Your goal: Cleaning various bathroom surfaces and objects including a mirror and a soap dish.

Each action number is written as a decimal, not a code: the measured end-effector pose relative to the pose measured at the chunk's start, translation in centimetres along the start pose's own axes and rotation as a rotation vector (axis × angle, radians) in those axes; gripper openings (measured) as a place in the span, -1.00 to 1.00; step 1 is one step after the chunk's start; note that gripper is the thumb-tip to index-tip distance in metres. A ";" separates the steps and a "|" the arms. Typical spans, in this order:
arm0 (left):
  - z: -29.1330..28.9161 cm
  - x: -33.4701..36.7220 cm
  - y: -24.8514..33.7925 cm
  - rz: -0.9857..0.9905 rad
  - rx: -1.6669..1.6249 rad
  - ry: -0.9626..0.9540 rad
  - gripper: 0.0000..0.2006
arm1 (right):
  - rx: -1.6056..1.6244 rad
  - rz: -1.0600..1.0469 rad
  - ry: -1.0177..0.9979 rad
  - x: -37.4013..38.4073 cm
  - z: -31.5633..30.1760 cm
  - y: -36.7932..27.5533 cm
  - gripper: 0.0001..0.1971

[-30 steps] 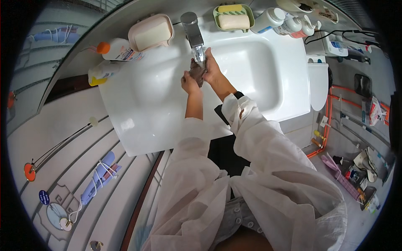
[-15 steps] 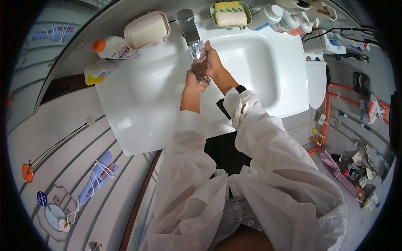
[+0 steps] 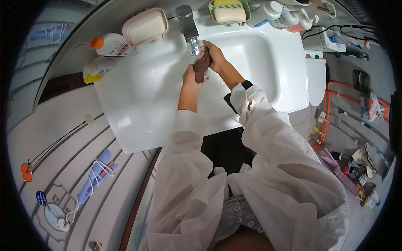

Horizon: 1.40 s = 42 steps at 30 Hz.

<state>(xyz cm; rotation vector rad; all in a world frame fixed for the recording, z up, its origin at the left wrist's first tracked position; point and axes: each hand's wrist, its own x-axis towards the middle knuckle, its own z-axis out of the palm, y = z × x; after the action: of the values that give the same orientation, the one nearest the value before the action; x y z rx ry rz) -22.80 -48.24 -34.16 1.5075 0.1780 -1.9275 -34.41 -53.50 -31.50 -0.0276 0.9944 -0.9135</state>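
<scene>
Below the chrome faucet [image 3: 187, 26], both my hands are closed round a brown, elongated, lumpy thing [image 3: 202, 67] with a tapered lower end. I cannot make out its exact kind. My left hand [image 3: 190, 77] grips its left side near the lower end. Around the upper right side are the fingers of my right hand [image 3: 215, 57], partly hidden behind it. The thing is tilted, its top just beside the faucet spout. Under it lies the white washbasin [image 3: 272, 62]. I cannot tell whether water is running.
A pink soap dish [image 3: 144, 28] and a green soap dish [image 3: 232, 20] flank the faucet. Several bottles, including a white one [image 3: 268, 13], line the back right. An orange-capped bottle [image 3: 111, 45] lies at the back left. A toilet [image 3: 316, 79] stands on the right.
The brown thing has come up into plainer view between my hands; it was blurred and mostly covered before. My right forearm has shifted slightly right. The view has moved a little.
</scene>
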 end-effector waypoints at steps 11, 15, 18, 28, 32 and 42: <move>-0.6 -3.0 4.4 0.561 -0.114 -0.122 -0.69 | -0.510 0.080 0.049 -2.5 -2.4 -1.0 -0.62; -0.4 -2.9 3.4 0.527 -0.270 -0.210 -0.54 | -0.439 -0.051 0.140 -1.1 -4.0 -0.5 -0.63; -0.6 -3.7 2.8 0.454 -0.055 0.153 -0.49 | -0.364 -0.244 0.230 -1.7 -3.4 -0.6 -0.61; -0.5 -2.0 1.1 0.196 0.000 -0.183 -0.46 | -0.380 -0.192 0.023 -3.2 0.4 0.8 -0.74; 1.1 -4.8 2.0 0.074 -0.199 -0.307 -0.45 | -0.325 -0.154 0.074 -3.8 1.5 1.3 -0.78; 2.5 -3.3 1.5 0.248 -0.065 -0.243 -0.53 | -0.524 -0.375 0.194 -0.5 -0.8 2.5 -0.69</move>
<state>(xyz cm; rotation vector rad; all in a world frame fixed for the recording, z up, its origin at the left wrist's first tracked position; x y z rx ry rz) -23.64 -49.24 -29.93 1.1811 -0.0521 -1.8648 -33.52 -51.23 -32.63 -0.5929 1.4186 -0.9818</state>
